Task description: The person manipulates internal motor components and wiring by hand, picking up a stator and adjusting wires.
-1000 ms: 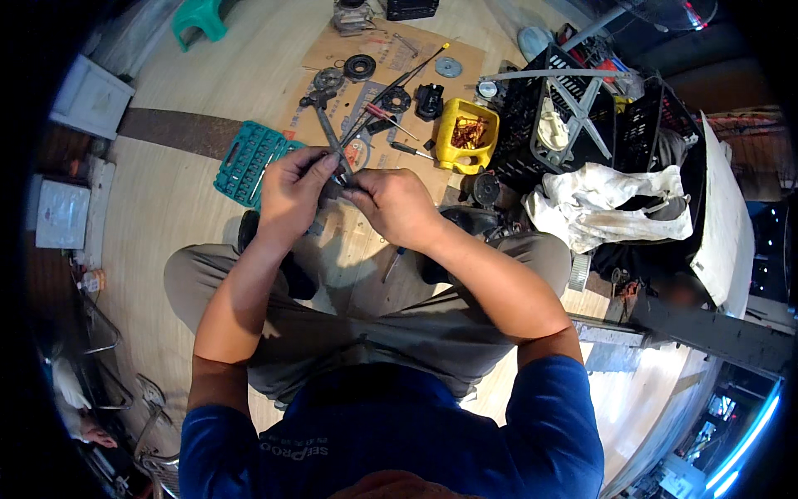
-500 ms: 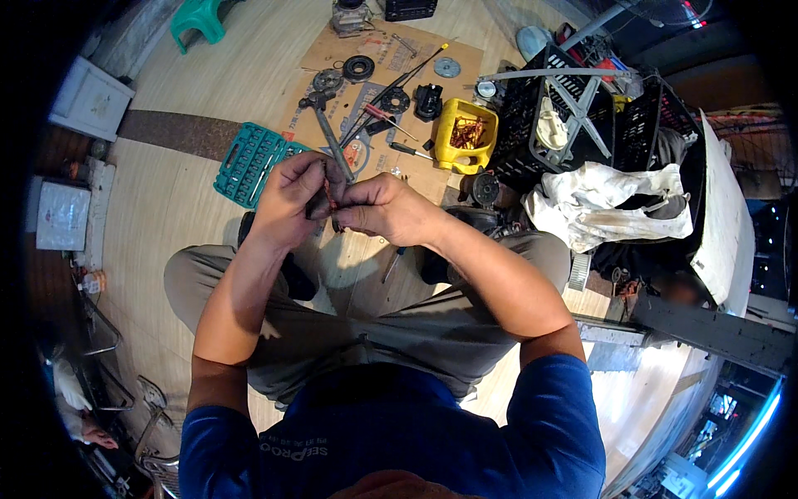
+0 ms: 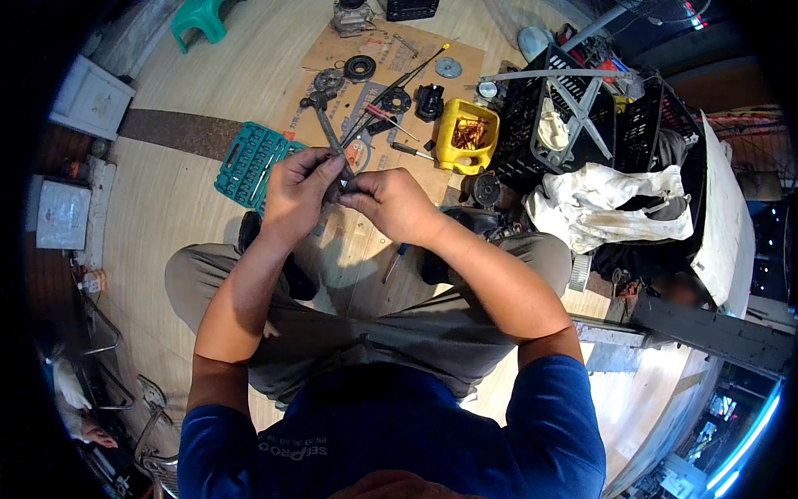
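Observation:
My left hand (image 3: pixel 298 193) and my right hand (image 3: pixel 389 202) meet in front of me above the wooden floor. Both pinch a small dark metal part (image 3: pixel 342 185) between the fingertips; most of it is hidden by my fingers. Just beyond my hands a sheet of cardboard (image 3: pixel 465 66) lies on the floor with round dark machine parts (image 3: pixel 360 68), a long thin rod (image 3: pixel 399 83) and screwdrivers (image 3: pixel 384 114) on it. A teal socket set case (image 3: pixel 249 163) lies open left of my left hand. My knees are bent below my forearms.
A yellow container (image 3: pixel 468 135) with orange pieces stands right of the cardboard. Black crates (image 3: pixel 573 116) and a white cloth (image 3: pixel 611 204) fill the right side. A screwdriver (image 3: pixel 392 263) lies on the floor between my legs. A green stool (image 3: pixel 199 18) stands at the far left.
Both hands have stayed together on the small part, drifting slightly toward me, with the fingers shifting a little around it. Nothing on the floor has moved.

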Tool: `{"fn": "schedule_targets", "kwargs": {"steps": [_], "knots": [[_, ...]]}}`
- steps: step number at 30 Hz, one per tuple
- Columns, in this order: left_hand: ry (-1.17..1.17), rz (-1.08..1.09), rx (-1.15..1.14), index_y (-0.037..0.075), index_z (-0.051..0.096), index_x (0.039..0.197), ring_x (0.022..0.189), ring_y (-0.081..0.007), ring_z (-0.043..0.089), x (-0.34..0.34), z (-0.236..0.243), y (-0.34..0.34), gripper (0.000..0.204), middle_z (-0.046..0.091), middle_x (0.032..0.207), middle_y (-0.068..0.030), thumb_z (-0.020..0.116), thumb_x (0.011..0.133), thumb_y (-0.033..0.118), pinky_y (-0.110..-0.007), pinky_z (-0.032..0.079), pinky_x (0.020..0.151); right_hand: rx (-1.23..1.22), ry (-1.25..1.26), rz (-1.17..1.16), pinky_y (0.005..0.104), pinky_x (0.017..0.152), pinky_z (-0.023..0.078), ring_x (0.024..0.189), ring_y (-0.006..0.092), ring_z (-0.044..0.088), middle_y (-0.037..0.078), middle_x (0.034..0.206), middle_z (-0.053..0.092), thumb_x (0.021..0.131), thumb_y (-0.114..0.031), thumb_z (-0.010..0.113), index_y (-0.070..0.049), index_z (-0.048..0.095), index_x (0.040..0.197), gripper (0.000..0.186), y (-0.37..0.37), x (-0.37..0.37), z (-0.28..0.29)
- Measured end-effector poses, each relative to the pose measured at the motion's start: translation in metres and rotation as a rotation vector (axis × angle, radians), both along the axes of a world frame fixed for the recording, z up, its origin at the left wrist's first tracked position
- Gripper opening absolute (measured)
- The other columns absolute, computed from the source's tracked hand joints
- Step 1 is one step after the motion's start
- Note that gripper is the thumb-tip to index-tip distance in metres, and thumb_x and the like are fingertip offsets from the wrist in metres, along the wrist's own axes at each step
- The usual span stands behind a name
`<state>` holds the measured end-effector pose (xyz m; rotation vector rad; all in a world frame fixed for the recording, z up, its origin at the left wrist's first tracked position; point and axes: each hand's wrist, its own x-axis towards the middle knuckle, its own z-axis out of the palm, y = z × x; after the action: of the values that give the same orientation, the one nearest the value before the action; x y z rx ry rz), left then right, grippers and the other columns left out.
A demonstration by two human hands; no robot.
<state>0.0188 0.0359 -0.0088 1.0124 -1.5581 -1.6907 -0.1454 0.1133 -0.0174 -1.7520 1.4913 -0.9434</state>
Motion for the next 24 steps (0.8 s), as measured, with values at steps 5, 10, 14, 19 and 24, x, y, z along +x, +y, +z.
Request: {"fn": "schedule_targets", "kwargs": {"steps": [5,10,14,19,24], "knots": [[0.022,-0.033,0.053,-0.003,0.064,0.097,0.068,-0.0052,0.055,-0.001,0.008,0.004,0.019,0.064,0.078,-0.0023,0.058,0.094,0.015,-0.020,0.045,0.059,0.190,-0.250,0.109,0.0351,0.069,0.050,0.069,0.0243,0.063,0.015,0.079,0.068,0.084,-0.019,0.069,-0.003,0.069,0.096,0.020,-0.005,-0.004,-0.003],[0.202,-0.022,0.231,-0.002,0.062,0.096,0.062,-0.0052,0.052,0.002,0.011,0.003,0.021,0.062,0.075,-0.0021,0.053,0.097,0.017,-0.020,0.041,0.054,0.344,-0.593,0.138,0.0268,0.059,0.045,0.062,0.0101,0.055,0.002,0.073,0.064,0.088,-0.015,0.066,-0.002,0.069,0.097,0.016,-0.003,0.004,0.001],[0.370,-0.142,0.262,-0.001,0.060,0.097,0.058,-0.0055,0.049,0.005,0.008,0.001,0.021,0.061,0.076,-0.0025,0.051,0.098,0.018,-0.020,0.038,0.051,0.649,-0.890,0.184,0.0199,0.051,0.037,0.056,0.0044,0.047,-0.003,0.067,0.057,0.089,-0.015,0.065,-0.003,0.069,0.096,0.014,0.000,0.001,0.010],[0.448,-0.118,0.318,0.000,0.060,0.094,0.055,-0.0070,0.049,0.006,-0.002,0.001,0.024,0.060,0.076,-0.0039,0.053,0.097,0.023,-0.020,0.036,0.048,0.609,-0.836,0.201,0.0202,0.047,0.033,0.051,0.0044,0.043,-0.004,0.063,0.053,0.089,-0.014,0.064,-0.003,0.068,0.094,0.012,-0.002,0.004,0.013],[0.711,-0.286,0.391,0.002,0.058,0.093,0.061,-0.0101,0.052,0.009,-0.006,-0.002,0.027,0.061,0.082,-0.0075,0.059,0.094,0.030,-0.021,0.037,0.051,0.612,-1.018,0.277,0.0213,0.045,0.032,0.050,0.0069,0.042,-0.001,0.062,0.050,0.091,-0.014,0.061,0.000,0.062,0.088,0.015,0.000,0.003,0.009]]}}
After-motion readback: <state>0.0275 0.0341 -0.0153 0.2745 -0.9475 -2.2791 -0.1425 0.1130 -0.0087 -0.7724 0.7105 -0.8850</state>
